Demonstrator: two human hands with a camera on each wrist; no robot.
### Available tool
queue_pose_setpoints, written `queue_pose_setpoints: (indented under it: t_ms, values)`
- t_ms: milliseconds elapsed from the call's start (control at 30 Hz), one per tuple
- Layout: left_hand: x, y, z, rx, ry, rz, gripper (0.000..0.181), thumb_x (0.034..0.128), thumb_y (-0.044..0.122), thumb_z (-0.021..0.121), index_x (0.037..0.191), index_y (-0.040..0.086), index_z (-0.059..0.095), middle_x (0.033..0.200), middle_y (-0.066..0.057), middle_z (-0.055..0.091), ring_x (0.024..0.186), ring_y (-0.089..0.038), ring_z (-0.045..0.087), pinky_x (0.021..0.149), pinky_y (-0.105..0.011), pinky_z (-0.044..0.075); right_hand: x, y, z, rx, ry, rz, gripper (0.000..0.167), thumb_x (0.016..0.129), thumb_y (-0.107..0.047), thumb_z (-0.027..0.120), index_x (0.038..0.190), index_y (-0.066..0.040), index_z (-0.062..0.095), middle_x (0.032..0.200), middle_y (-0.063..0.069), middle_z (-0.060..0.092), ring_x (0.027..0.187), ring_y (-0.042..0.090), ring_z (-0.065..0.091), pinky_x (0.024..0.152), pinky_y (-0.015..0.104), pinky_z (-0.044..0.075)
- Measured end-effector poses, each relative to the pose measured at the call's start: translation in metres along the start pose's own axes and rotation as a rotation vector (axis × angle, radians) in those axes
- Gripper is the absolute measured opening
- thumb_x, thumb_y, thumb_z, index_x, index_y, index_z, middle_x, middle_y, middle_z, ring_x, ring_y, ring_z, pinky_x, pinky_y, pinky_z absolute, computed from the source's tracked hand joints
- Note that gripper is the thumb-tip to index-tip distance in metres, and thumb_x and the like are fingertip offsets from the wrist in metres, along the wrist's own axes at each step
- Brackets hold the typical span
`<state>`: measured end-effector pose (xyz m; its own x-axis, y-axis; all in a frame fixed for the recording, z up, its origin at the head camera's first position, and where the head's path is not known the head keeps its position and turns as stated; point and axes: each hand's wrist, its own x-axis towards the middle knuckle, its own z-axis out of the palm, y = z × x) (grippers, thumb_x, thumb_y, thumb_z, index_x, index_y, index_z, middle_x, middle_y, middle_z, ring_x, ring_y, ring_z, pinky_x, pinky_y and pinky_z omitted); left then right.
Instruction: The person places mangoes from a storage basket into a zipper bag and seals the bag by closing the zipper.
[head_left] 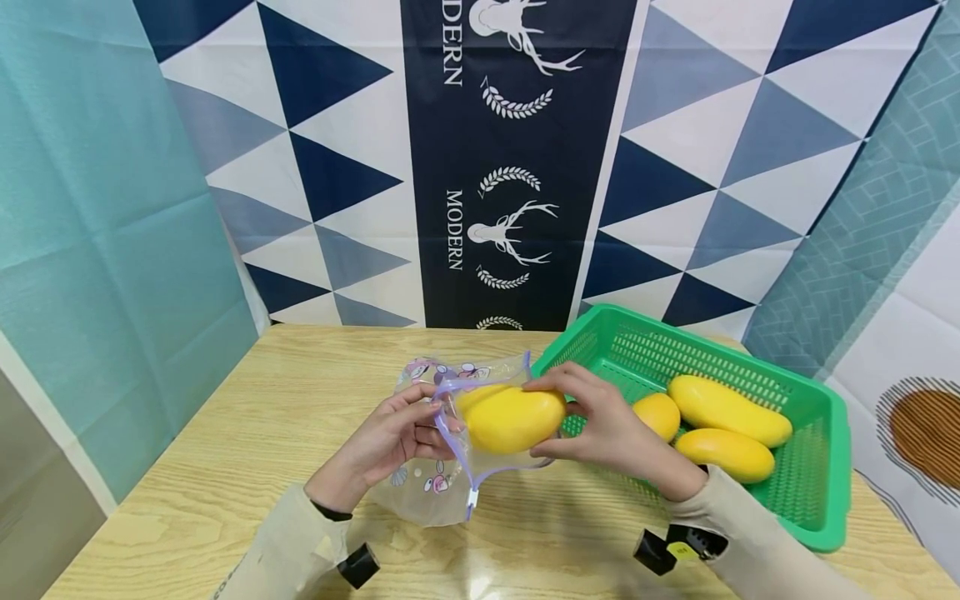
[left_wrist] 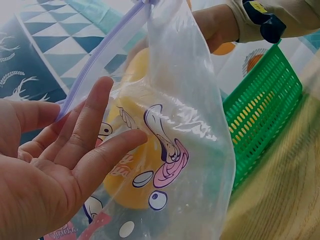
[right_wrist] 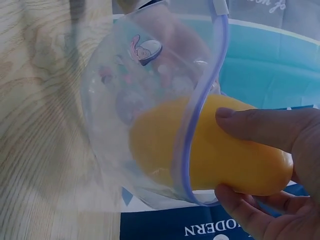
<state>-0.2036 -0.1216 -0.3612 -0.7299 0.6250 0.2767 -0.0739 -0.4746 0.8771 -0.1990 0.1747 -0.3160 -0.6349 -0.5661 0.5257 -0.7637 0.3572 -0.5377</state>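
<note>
My right hand [head_left: 607, 425] grips a yellow mango [head_left: 517, 421] with thumb and fingers around its outer end. The mango's other end sits inside the mouth of a clear zip bag [head_left: 431, 500] printed with small cartoon figures. A purple zip strip with a white slider edges that mouth. In the left wrist view, the thumb and a finger of my left hand [left_wrist: 65, 155] pinch the purple edge, while the other fingers lie against the plastic. Through the film in the right wrist view, the mango's [right_wrist: 165, 135] inner half shows.
A green perforated basket [head_left: 832, 467] stands on the right of the wooden table [head_left: 225, 450]. Several yellow mangoes [head_left: 727, 408] lie in it. Patterned cloth [head_left: 517, 167] hangs behind the table, and teal cloth [head_left: 112, 208] hangs at the left.
</note>
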Motion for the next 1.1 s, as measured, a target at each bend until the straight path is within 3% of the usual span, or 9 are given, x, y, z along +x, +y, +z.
queue_pose_setpoints:
  t_ms: [167, 367, 500, 667, 933, 1100]
  values:
    - [0.0, 0.0, 0.001, -0.011, 0.003, 0.0, 0.023, 0.1072, 0.005, 0.037, 0.111, 0.013, 0.058, 0.098, -0.005, 0.076, 0.084, -0.015, 0.074, 0.08, -0.036, 0.059, 0.001, 0.0, 0.004, -0.039, -0.001, -0.004, 0.062, 0.064, -0.001, 0.093, 0.12, -0.004, 0.065, 0.114, 0.007, 0.058, 0.1, 0.025, 0.06, 0.077, 0.027, 0.058]
    - [0.0, -0.001, 0.001, -0.02, -0.003, 0.011, 0.026, 0.1074, 0.005, 0.036, 0.111, 0.014, 0.06, 0.097, -0.004, 0.076, 0.084, -0.015, 0.074, 0.08, -0.036, 0.059, 0.004, 0.001, 0.009, -0.144, 0.003, -0.091, 0.061, 0.065, -0.009, 0.094, 0.118, -0.006, 0.066, 0.113, 0.005, 0.059, 0.096, 0.019, 0.059, 0.076, 0.029, 0.057]
    - [0.0, -0.002, 0.001, -0.021, -0.013, 0.025, 0.028, 0.1074, 0.004, 0.036, 0.111, 0.014, 0.061, 0.097, -0.003, 0.075, 0.084, -0.015, 0.074, 0.08, -0.037, 0.059, 0.005, 0.001, 0.014, -0.19, -0.013, -0.106, 0.061, 0.065, -0.013, 0.094, 0.119, -0.007, 0.066, 0.113, 0.003, 0.06, 0.096, 0.017, 0.059, 0.079, 0.031, 0.056]
    - [0.0, -0.002, 0.001, -0.029, -0.017, 0.032, 0.03, 0.1075, 0.003, 0.035, 0.113, 0.015, 0.062, 0.096, -0.003, 0.075, 0.084, -0.015, 0.074, 0.08, -0.037, 0.059, 0.005, 0.0, 0.021, -0.236, -0.029, -0.113, 0.06, 0.066, -0.012, 0.094, 0.119, -0.005, 0.066, 0.115, 0.008, 0.059, 0.098, 0.023, 0.059, 0.081, 0.034, 0.056]
    - [0.0, -0.003, 0.0, -0.057, -0.053, 0.068, 0.031, 0.1076, 0.002, 0.032, 0.114, 0.013, 0.06, 0.099, -0.004, 0.075, 0.087, -0.016, 0.074, 0.081, -0.038, 0.058, 0.006, 0.001, 0.029, -0.353, -0.043, -0.19, 0.063, 0.065, -0.011, 0.094, 0.12, -0.003, 0.066, 0.118, 0.011, 0.064, 0.102, 0.026, 0.055, 0.083, 0.038, 0.055]
    - [0.0, -0.003, 0.0, -0.072, -0.059, 0.075, 0.033, 0.1078, 0.002, 0.03, 0.115, 0.014, 0.06, 0.1, -0.004, 0.075, 0.088, -0.016, 0.074, 0.082, -0.039, 0.058, 0.007, 0.002, 0.03, -0.387, -0.04, -0.251, 0.057, 0.067, 0.0, 0.09, 0.119, 0.0, 0.067, 0.115, 0.011, 0.068, 0.097, 0.025, 0.056, 0.079, 0.035, 0.055]
